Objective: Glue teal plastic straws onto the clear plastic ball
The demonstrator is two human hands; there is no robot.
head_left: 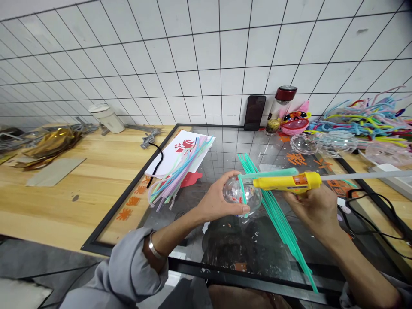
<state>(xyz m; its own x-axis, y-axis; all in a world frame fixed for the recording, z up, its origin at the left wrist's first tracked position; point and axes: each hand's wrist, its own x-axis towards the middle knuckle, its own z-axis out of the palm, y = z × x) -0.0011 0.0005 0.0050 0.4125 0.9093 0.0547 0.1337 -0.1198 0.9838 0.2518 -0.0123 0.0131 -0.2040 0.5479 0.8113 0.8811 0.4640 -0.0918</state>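
My left hand (pixel 227 197) is closed around a clear plastic ball (pixel 255 198) that has a green pipe cleaner (pixel 242 189) lying across it. My right hand (pixel 313 210) grips a yellow hot glue gun (pixel 289 182) by its handle. The gun's nozzle points left, at the ball and the green strip; whether it touches them I cannot tell. A long glue stick (pixel 357 175) sticks out of the gun's back end. Beneath both hands, a bundle of green pipe cleaners (pixel 283 223) lies slantwise on the glass-topped panel (pixel 225 249).
Pastel pipe cleaners (pixel 180 171) lie on white paper (pixel 167 154) to the left. Along the back stand a phone (pixel 255 112), a glass bottle (pixel 279 109) and clear plastic pieces (pixel 336 143). A colourful pipe cleaner heap (pixel 363 116) and black cable (pixel 376 214) are at right.
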